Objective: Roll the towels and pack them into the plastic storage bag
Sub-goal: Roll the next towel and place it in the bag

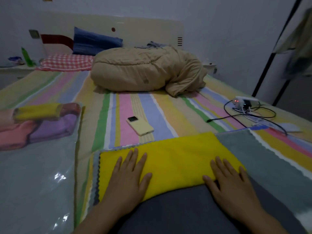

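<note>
Yellow towel (170,162) lies flat on the bed at 6 o'clock. Left hand (128,181) and right hand (231,184) press it, fingers (133,158) straight, slightly spread. It looks soft, light and floppy, so I'd pinch the near edge to roll. Plastic storage bag (33,174) is at 9 o'clock.

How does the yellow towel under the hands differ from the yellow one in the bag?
The flat yellow towel is spread out; the rolled yellow towel is a cylinder. The flat one lies on a grey towel, the rolled one in the plastic storage bag on other towels. The left hand and right hand rest on the flat one; nothing touches the rolled one. Both are yellow.
</note>
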Available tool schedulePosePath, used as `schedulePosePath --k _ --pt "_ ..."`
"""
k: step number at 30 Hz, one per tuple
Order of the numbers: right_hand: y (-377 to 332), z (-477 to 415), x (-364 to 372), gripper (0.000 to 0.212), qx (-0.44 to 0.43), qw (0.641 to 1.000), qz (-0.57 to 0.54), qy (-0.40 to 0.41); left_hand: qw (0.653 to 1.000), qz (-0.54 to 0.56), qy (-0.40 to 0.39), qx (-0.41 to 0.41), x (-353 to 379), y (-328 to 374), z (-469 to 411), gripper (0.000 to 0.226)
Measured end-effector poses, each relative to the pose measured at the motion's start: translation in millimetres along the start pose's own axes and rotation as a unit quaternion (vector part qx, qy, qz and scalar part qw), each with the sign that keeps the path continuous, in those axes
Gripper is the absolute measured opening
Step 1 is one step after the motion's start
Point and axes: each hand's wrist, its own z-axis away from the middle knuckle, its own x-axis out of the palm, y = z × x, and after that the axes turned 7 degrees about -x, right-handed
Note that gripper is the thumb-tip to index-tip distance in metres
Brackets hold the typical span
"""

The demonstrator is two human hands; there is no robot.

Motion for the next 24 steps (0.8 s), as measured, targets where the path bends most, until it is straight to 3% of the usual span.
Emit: schedulePosePath --k 2,4,5,7,9,10,12,13,14,16,17,19,21,24 --pt "-2.0 10.1 -5.7 0.059 0.047 0.995 -0.030 0.079 1.000 -0.004 0.000 0.009 2.1 -3.6 2.2 0.084" --pt "-2.4 19.3 -12.2 0.032 0.108 0.959 -0.157 0.208 1.000 -0.008 -0.011 0.013 -1.3 -3.6 4.6 0.086" --pt "-3.2 23.0 -16.2 0.028 0.136 0.935 -0.248 0.215 1.000 -0.007 -0.014 0.011 -3.9 -2.0 5.9 0.088" --pt "-4.4 25.0 -19.3 0.045 0.170 0.862 -0.452 0.152 1.000 -0.007 -0.026 0.005 -8.9 1.4 8.9 0.094" --pt "-5.6 23.0 -23.5 0.065 0.192 0.732 -0.648 0.088 0.999 -0.014 -0.036 0.000 -11.7 3.6 10.3 0.100" --pt "-5.2 19.0 -23.9 0.067 0.187 0.683 -0.702 0.076 0.999 -0.020 -0.037 -0.004 -12.5 4.3 9.9 0.103" --pt "-5.8 6.8 -19.7 0.063 0.175 0.638 -0.744 0.089 0.999 -0.033 -0.034 -0.013 -12.4 6.2 10.4 0.107" --pt "-6.9 0.2 -15.9 0.060 0.177 0.648 -0.733 0.106 0.999 -0.037 -0.030 -0.016 -12.3 7.4 10.9 0.107" --pt "-9.6 -6.2 -13.4 0.058 0.183 0.683 -0.695 0.133 0.999 -0.043 -0.027 -0.017 -12.4 8.5 11.7 0.107" --pt "-22.8 -14.9 -17.7 0.058 0.172 0.795 -0.551 0.187 1.000 -0.004 -0.005 -0.023 -13.8 9.2 13.9 0.100" --pt "-33.7 -17.1 -23.2 0.058 0.137 0.845 -0.474 0.207 0.997 0.061 0.028 -0.032 -16.3 8.7 15.0 0.089" --pt "-61.5 -15.4 -35.8 0.059 0.023 0.910 -0.343 0.232 0.966 0.223 0.096 -0.091 -22.4 4.7 14.3 0.050" --pt "-94.5 -7.1 -45.3 0.056 -0.111 0.938 -0.229 0.235 0.887 0.401 0.075 -0.215 -37.9 -2.1 6.2 0.023" --pt "-140.4 13.0 -41.4 0.051 -0.267 0.934 -0.102 0.216 0.655 0.648 -0.083 -0.380 -63.6 -20.0 -3.3 0.032"
